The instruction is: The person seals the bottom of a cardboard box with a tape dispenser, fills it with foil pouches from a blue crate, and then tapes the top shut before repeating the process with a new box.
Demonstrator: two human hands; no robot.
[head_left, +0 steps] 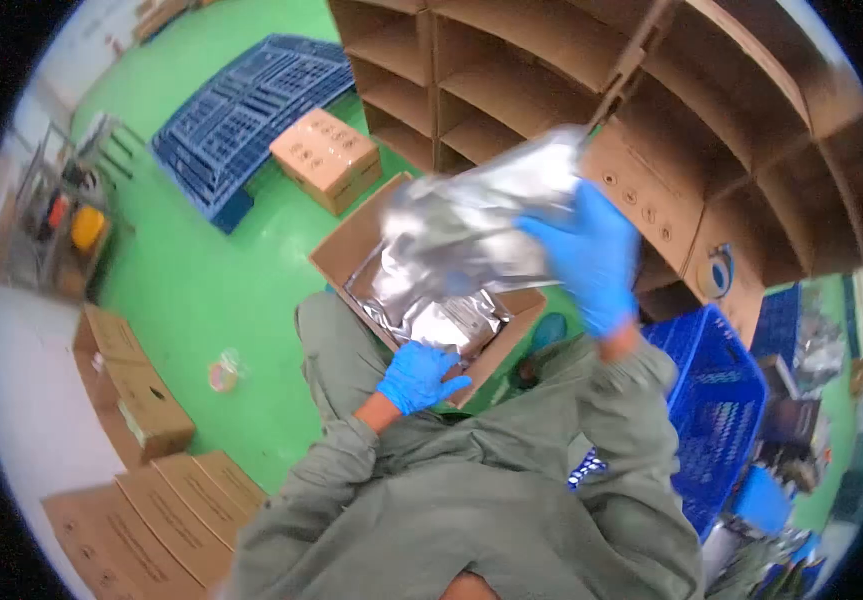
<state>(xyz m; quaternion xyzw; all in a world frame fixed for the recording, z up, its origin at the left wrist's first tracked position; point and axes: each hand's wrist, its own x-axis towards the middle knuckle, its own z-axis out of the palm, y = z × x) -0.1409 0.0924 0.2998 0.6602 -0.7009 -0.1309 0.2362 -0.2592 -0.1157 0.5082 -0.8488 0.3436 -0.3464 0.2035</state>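
Note:
My right hand (591, 262), in a blue glove, grips the right end of a silver foil bag (496, 205). The bag is held up over an open cardboard box (506, 345) between my knees, and it is blurred by motion. More silver foil packaging (456, 322) lies inside the box, partly hidden under the raised bag. My left hand (417, 378), gloved in blue too, rests at the box's near edge with its thumb spread away from the fingers and nothing in its grasp.
Cardboard shelving (491, 75) rises ahead and to the right, with a tape roll (717, 274) at its near end. A blue plastic crate (716, 410) stands at my right. Beyond the box are a closed carton (326, 155) and a blue pallet (251, 115). More cartons (156, 525) stand at left.

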